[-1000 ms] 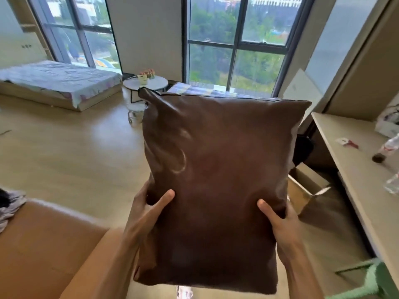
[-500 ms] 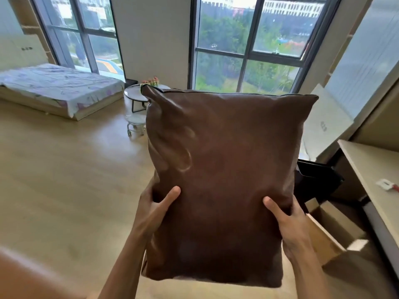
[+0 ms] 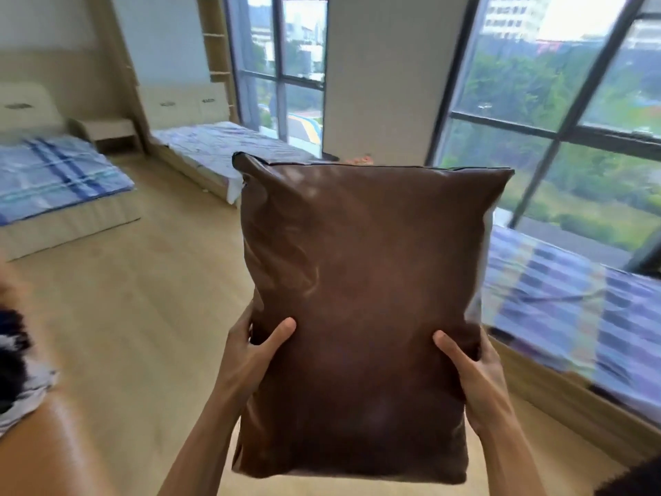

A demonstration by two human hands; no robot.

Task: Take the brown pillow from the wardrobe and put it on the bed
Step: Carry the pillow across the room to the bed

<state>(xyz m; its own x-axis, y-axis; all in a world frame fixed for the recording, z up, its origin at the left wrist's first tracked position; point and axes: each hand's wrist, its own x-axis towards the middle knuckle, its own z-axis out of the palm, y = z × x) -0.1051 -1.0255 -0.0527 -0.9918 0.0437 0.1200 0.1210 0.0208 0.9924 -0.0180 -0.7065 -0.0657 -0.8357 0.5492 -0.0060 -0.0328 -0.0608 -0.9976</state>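
Head view: one brown pillow, two hands.

Bright daylight pours in through the tall dark-framed windows, leaving soft sheen on the brown leather-look pillow. The blue striped bed by the glass smears with motion blur, and straight frames bow near the edges.

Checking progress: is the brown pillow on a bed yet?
No. Brown pillow is held upright in the air by left hand and right hand.

Bare floor open ahead — beds left, centre, right.
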